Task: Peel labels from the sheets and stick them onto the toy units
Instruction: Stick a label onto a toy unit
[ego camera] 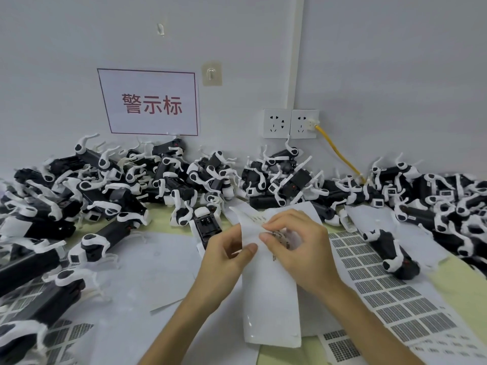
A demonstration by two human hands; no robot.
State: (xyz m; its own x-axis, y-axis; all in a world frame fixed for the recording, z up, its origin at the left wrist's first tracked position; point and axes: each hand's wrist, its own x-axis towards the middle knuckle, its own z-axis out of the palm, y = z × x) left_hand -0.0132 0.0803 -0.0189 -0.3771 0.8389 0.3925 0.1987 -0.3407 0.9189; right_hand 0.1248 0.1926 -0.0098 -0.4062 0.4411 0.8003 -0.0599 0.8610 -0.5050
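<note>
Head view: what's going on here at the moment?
A person seems to be peeling a label off a white label sheet held above the table. The left hand grips the sheet's left edge, while the right hand has its fingers pinching the curled upper part, where the print is. Black-and-white toy units are heaped along the wall. More printed label sheets lie flat to the right. Whether a label is free yet cannot be told.
</note>
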